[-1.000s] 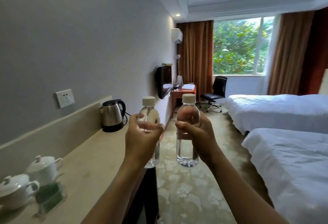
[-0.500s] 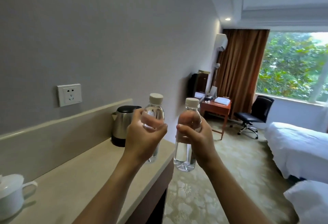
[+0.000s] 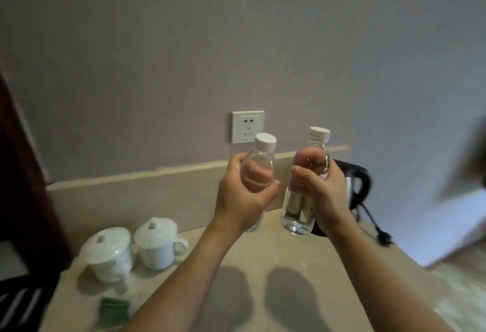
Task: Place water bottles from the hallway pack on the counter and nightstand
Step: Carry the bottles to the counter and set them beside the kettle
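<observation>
Holding two capped water bottles upright above counter: left hand wrapped round left bottle, right hand round right bottle. Step judged: carry complete, set-down pending. Next move calls for lowering onto bare beige top, clear of lidded cups, kettle. Wall socket behind.

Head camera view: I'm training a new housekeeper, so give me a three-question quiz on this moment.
1. True or false: both clear plastic water bottles with white caps already stand on the beige stone counter.
2. Which hand holds the bottle nearer the black kettle?
3. How many lidded white ceramic cups sit on the counter?

Key:
1. False: the left hand holds the left bottle and the right hand the right bottle, both above the counter.
2. Right.
3. Two.
</observation>
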`<state>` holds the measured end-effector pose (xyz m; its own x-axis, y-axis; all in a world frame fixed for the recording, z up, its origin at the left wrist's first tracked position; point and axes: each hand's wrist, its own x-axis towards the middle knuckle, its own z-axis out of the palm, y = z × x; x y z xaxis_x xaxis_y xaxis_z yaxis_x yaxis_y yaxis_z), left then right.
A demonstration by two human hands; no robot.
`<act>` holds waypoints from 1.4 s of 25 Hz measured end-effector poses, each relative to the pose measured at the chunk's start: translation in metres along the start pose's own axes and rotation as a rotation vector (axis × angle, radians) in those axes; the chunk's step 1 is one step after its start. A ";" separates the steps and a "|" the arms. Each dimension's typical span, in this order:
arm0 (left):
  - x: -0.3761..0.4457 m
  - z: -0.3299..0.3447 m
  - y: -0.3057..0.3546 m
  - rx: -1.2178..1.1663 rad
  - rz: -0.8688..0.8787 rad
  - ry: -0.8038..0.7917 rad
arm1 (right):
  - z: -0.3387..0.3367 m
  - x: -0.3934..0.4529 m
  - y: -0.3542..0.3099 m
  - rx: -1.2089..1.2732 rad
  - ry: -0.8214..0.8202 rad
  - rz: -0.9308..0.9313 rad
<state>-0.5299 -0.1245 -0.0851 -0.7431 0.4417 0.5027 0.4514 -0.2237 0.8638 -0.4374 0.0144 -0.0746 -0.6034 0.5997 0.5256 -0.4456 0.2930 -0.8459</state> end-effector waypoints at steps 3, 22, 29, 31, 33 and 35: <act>0.004 -0.017 -0.008 0.044 -0.011 0.183 | 0.029 0.021 0.020 0.045 -0.131 0.023; -0.047 0.040 -0.103 0.090 -0.302 0.298 | -0.012 -0.019 0.140 0.045 -0.245 0.332; -0.058 0.045 -0.134 0.115 -0.307 0.336 | -0.015 -0.036 0.162 -0.074 -0.235 0.365; -0.063 0.044 -0.137 0.133 -0.320 0.320 | -0.017 -0.039 0.162 -0.102 -0.322 0.367; -0.075 0.041 -0.145 0.199 -0.387 0.287 | -0.022 -0.046 0.165 -0.103 -0.386 0.397; -0.090 0.038 -0.152 0.315 -0.469 0.238 | -0.031 -0.054 0.168 -0.093 -0.440 0.482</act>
<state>-0.5132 -0.0969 -0.2628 -0.9715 0.2168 0.0963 0.1470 0.2317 0.9616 -0.4590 0.0544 -0.2486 -0.9438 0.3254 0.0573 -0.0109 0.1427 -0.9897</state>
